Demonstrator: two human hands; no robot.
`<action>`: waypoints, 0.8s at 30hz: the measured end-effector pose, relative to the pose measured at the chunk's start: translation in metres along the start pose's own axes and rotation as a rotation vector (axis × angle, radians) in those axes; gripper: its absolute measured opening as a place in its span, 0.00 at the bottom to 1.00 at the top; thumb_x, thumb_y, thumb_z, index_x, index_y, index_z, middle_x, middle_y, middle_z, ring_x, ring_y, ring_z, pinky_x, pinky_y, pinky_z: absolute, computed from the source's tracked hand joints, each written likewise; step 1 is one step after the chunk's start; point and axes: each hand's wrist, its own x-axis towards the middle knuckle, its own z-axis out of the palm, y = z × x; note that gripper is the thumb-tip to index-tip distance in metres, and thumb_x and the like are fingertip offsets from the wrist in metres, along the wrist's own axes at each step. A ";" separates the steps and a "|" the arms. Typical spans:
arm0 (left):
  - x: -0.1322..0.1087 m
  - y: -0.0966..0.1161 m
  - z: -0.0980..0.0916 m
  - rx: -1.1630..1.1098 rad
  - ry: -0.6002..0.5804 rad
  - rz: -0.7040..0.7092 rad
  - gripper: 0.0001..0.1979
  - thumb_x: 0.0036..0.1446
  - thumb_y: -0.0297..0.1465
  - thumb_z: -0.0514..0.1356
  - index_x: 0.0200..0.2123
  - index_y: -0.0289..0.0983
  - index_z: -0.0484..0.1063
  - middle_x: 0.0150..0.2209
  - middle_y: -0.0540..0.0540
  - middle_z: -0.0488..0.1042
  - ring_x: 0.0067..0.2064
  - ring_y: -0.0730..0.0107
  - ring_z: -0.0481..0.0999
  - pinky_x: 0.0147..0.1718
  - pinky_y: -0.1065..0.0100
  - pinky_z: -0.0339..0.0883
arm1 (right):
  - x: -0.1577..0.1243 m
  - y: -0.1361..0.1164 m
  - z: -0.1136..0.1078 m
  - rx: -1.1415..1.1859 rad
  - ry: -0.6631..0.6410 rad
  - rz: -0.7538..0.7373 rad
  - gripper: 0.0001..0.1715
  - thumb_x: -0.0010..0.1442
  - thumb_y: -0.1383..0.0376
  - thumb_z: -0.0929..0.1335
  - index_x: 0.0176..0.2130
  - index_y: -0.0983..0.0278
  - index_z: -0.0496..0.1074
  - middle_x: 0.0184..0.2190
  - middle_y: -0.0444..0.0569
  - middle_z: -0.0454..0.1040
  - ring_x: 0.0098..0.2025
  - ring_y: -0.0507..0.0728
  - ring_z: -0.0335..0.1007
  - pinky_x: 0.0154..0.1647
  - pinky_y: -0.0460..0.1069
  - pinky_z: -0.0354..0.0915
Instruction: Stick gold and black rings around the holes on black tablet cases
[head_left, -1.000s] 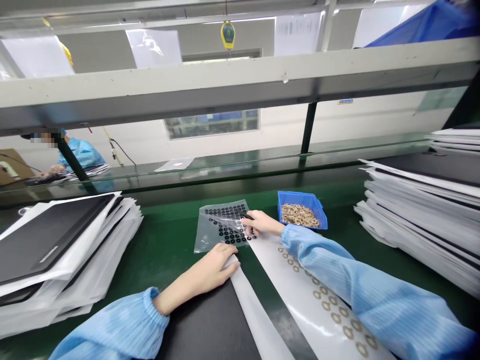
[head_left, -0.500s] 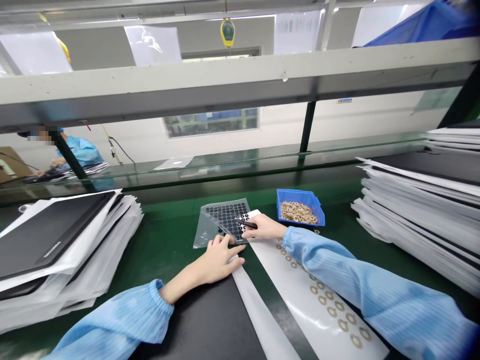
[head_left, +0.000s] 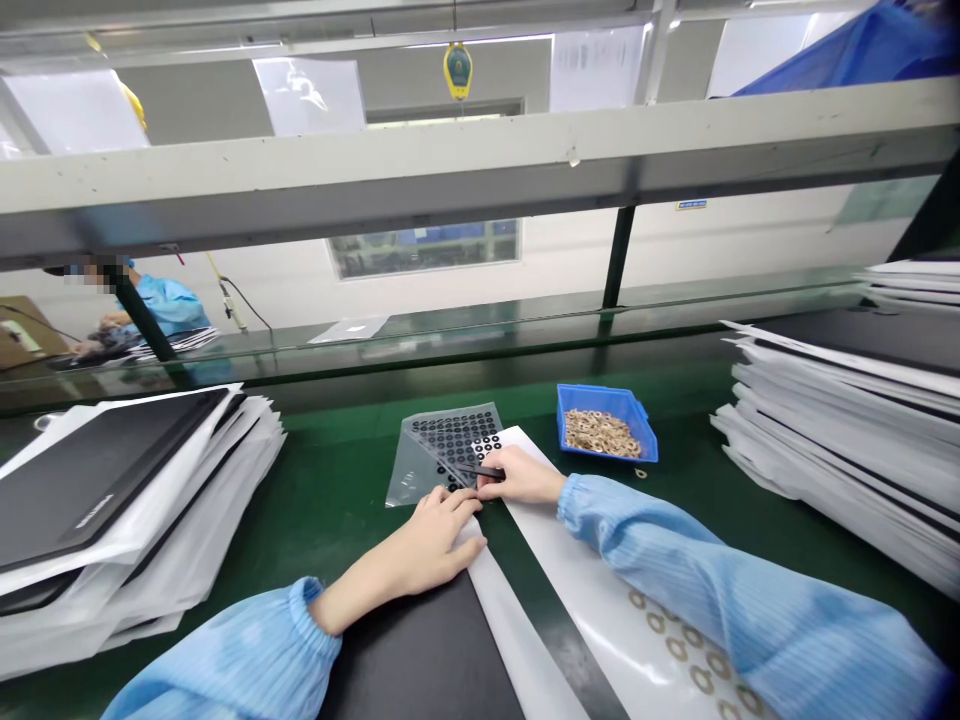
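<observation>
My right hand (head_left: 523, 474) is closed on black tweezers (head_left: 480, 470), whose tips point left over the clear sheet of black rings (head_left: 457, 440). Flat on the far corner of a black laptop lid (head_left: 420, 650) rests my left hand (head_left: 427, 540), thumb apart and fingertips close to my right hand. A white sheet (head_left: 510, 620) shows along the lid's right edge. Beneath my right forearm lies a glossy white sheet (head_left: 592, 610) with rows of tan rings (head_left: 679, 648), partly hidden by the sleeve.
A blue tray (head_left: 651, 440) of small tan ring-shaped pieces stands beyond my right hand, one loose piece (head_left: 640, 473) near it. Stacks of lids between white sheets rise at left (head_left: 225, 500) and right (head_left: 825, 440). A shelf (head_left: 450, 170) crosses above. A co-worker (head_left: 169, 305) sits far left.
My right hand has moved slightly left and towards me with the tweezers, now beside my left fingertips. My left fingers lie closer together.
</observation>
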 end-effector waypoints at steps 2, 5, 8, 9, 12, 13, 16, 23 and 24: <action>0.000 0.002 -0.002 -0.003 0.000 -0.006 0.22 0.63 0.38 0.47 0.55 0.32 0.63 0.58 0.40 0.62 0.52 0.53 0.60 0.54 0.52 0.57 | 0.002 0.001 -0.002 -0.019 -0.033 0.008 0.10 0.58 0.62 0.69 0.31 0.68 0.72 0.28 0.43 0.73 0.33 0.53 0.72 0.37 0.51 0.68; -0.001 0.004 -0.003 -0.003 0.000 -0.010 0.21 0.63 0.37 0.48 0.54 0.32 0.63 0.57 0.40 0.63 0.51 0.54 0.61 0.53 0.53 0.57 | 0.006 0.005 -0.007 -0.037 -0.070 0.042 0.13 0.61 0.60 0.67 0.34 0.69 0.72 0.31 0.44 0.74 0.33 0.53 0.72 0.36 0.51 0.69; -0.001 0.004 -0.004 -0.001 0.002 -0.006 0.22 0.63 0.38 0.47 0.56 0.33 0.62 0.55 0.40 0.65 0.51 0.54 0.61 0.54 0.53 0.57 | 0.009 0.008 -0.011 -0.041 -0.072 0.086 0.14 0.63 0.60 0.66 0.35 0.69 0.72 0.30 0.44 0.73 0.30 0.52 0.71 0.31 0.49 0.69; -0.001 0.004 -0.004 -0.001 0.002 -0.005 0.22 0.63 0.38 0.47 0.56 0.33 0.61 0.55 0.40 0.65 0.51 0.54 0.61 0.53 0.53 0.57 | 0.009 0.009 -0.012 -0.042 -0.067 0.094 0.15 0.63 0.59 0.65 0.33 0.69 0.72 0.29 0.44 0.73 0.28 0.51 0.70 0.30 0.48 0.68; 0.000 0.004 -0.004 0.001 -0.003 -0.002 0.23 0.63 0.38 0.47 0.57 0.32 0.62 0.56 0.40 0.65 0.51 0.53 0.61 0.53 0.52 0.57 | 0.007 0.007 -0.012 -0.042 -0.044 0.079 0.16 0.59 0.57 0.68 0.29 0.69 0.73 0.23 0.42 0.72 0.27 0.52 0.70 0.29 0.47 0.65; 0.000 0.004 -0.004 0.001 -0.005 -0.002 0.23 0.63 0.38 0.47 0.57 0.32 0.62 0.56 0.40 0.65 0.51 0.53 0.61 0.53 0.52 0.57 | 0.006 0.005 -0.011 -0.042 -0.038 0.065 0.16 0.57 0.57 0.70 0.28 0.69 0.73 0.22 0.42 0.72 0.28 0.53 0.71 0.29 0.46 0.65; 0.001 0.003 -0.004 0.003 -0.007 -0.002 0.24 0.63 0.39 0.47 0.57 0.31 0.62 0.57 0.40 0.64 0.50 0.52 0.61 0.52 0.51 0.57 | 0.004 0.000 -0.007 -0.054 -0.041 0.028 0.14 0.54 0.58 0.71 0.29 0.68 0.74 0.23 0.43 0.73 0.31 0.54 0.72 0.32 0.46 0.65; 0.001 0.003 -0.003 0.023 0.005 0.008 0.23 0.63 0.37 0.47 0.56 0.31 0.63 0.57 0.40 0.65 0.50 0.53 0.62 0.54 0.52 0.56 | 0.015 0.003 -0.016 -0.157 -0.027 0.072 0.13 0.63 0.60 0.65 0.41 0.68 0.71 0.38 0.47 0.73 0.37 0.55 0.72 0.39 0.53 0.69; 0.001 0.003 -0.003 0.025 0.006 0.010 0.23 0.63 0.37 0.47 0.56 0.31 0.63 0.57 0.40 0.64 0.50 0.53 0.62 0.54 0.53 0.56 | 0.017 0.003 -0.018 -0.162 -0.019 0.078 0.13 0.63 0.60 0.65 0.41 0.68 0.71 0.38 0.47 0.73 0.37 0.55 0.72 0.39 0.53 0.69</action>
